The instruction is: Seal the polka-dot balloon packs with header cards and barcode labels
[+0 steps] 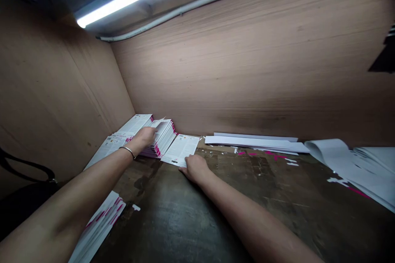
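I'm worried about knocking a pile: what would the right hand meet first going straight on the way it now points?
The white card that the right hand touches at a near corner; beyond it, probably the stack of cards, though depth is hard to judge.

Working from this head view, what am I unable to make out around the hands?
All in the head view:
- Print on the card at the right hand: too small.
- Left hand: fingertips hidden by the hand itself.
- Near stack: partly behind the left forearm, cut off below.
- White sheets: cut by the right edge.
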### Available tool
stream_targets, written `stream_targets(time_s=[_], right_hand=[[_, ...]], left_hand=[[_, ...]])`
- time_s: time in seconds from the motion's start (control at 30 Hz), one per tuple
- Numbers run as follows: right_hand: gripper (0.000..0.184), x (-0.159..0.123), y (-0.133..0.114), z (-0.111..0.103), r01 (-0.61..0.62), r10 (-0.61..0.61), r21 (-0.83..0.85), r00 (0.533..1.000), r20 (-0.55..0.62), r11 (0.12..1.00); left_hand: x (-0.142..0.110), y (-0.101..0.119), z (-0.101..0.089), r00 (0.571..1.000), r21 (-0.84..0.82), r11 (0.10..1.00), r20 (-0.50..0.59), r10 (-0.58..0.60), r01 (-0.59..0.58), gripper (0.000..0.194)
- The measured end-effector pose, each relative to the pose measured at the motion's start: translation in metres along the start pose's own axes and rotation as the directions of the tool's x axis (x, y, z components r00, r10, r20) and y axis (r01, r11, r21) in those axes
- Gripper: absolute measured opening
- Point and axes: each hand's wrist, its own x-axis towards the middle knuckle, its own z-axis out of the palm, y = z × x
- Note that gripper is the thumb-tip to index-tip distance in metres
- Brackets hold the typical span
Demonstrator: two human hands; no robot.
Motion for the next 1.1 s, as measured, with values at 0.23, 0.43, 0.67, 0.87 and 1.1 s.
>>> stream_targets(time_s=[0.23, 0.43, 0.67, 0.87, 1.1], right_hand=[[0.037, -0.001, -0.001, -0.003, -0.005, 0.004, 0.002, 1.0, 0.018, 1.0], [0.036, -0.004, -0.003, -0.01, -0.009, 0.01, -0.005, 0.999, 0.039, 1.0], [0.035, -0.002, -0.002, -0.012, -0.011, 0.012, -0.005, 0.999, 0.053, 1.0], [0.032, 0.0, -0.001, -0.015, -0.012, 0.012, 0.012, 0.998, 0.058, 1.0], [0.032, 0.0, -0.002, -0.015, -0.018, 0.017, 0.02, 0.998, 0.054, 1.0]], left_hand=[[-0.005, 0.006, 0.002, 0.999, 0.043, 0.999, 0.043, -0.013, 0.011, 0.041], [-0.001, 0.009, 0.003, 0.998, 0.058, 0.998, 0.061, -0.012, 0.009, 0.037], [0.0, 0.011, -0.003, 0.997, 0.049, 0.998, 0.058, -0.042, 0.039, 0.037], [0.002, 0.014, -0.006, 0.995, 0.049, 0.995, 0.033, -0.091, 0.089, 0.049], [0.002, 0.017, -0.006, 0.995, 0.058, 0.994, 0.018, -0.098, 0.097, 0.054]])
